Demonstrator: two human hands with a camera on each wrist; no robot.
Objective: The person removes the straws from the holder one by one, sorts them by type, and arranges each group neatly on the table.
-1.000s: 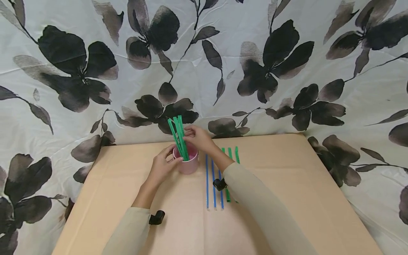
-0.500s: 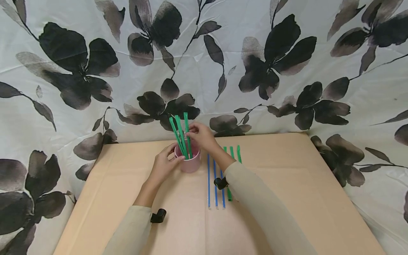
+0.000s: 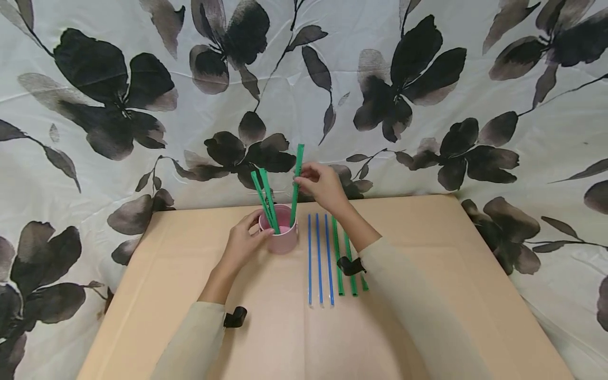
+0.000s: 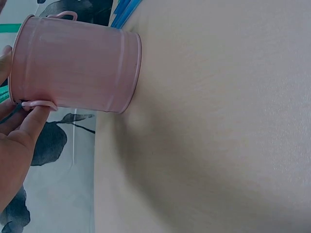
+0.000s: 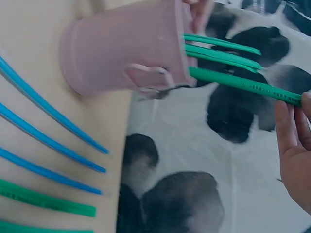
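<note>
A small pink metal cup (image 3: 281, 235) (image 4: 77, 73) (image 5: 126, 53) stands on the tan table (image 3: 427, 295). My left hand (image 3: 244, 240) (image 4: 17, 145) grips its near left side. Two green straws (image 3: 264, 198) (image 5: 221, 51) lean in the cup. My right hand (image 3: 319, 184) (image 5: 294, 145) pinches a third green straw (image 3: 296, 182) (image 5: 243, 83) near its top, upright, with its lower end at the cup's right rim. Three blue straws (image 3: 318, 258) (image 5: 46, 145) and three green straws (image 3: 344, 261) lie side by side right of the cup.
A white cloth with black flowers (image 3: 418, 89) hangs behind the table and drapes past both its sides. Bare tan tabletop spreads to the right and toward me. Black wrist-camera mounts (image 3: 235, 317) sit on both sleeves.
My right hand has risen up and to the right, lifting one green straw away from the bunch. The left hand and cup have stayed put.
</note>
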